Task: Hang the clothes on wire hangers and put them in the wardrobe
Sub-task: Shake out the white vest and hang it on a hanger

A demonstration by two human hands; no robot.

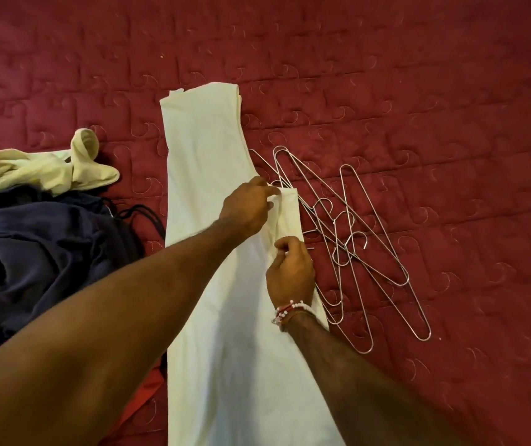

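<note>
Carefully now, pinching the cream garment's (203, 149) right edge between left hand (248, 206) and right hand (289, 273), flat on the bed (418, 75) right against the tangled wire hangers (343, 233), hold the shoulder opening apart and draw out a single hanger, keeping fabric clear of the other hooks.

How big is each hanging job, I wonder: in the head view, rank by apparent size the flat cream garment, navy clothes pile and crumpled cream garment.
1. flat cream garment
2. navy clothes pile, partly hidden by an arm, so unsure
3. crumpled cream garment, clearly smallest
</note>
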